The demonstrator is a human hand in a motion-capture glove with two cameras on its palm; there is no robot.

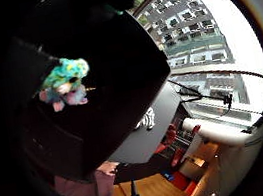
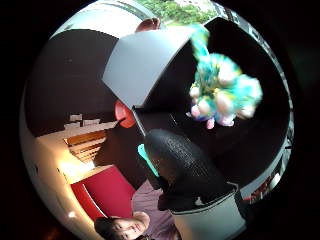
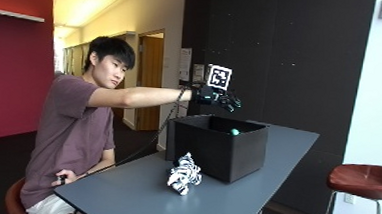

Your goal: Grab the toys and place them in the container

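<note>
In the outside view my gloved right hand (image 3: 220,98) hovers above the open black container (image 3: 218,146) on the grey table (image 3: 152,200), fingers relaxed and holding nothing. A teal, fluffy toy (image 3: 234,132) shows just inside the container's rim. Both palm views look down into the container (image 1: 122,74) and show the teal and pink toy (image 1: 66,83) (image 2: 222,92) below the palm, apart from the gloved thumb (image 2: 182,170). A black-and-white zebra toy (image 3: 186,173) (image 1: 147,119) lies on the table in front of the container.
The container stands toward the far end of the table, close to a dark wall. Brown stools (image 3: 363,178) stand beyond the table's right side. The person's bare left hand (image 3: 63,179) rests by the lap at the near table corner.
</note>
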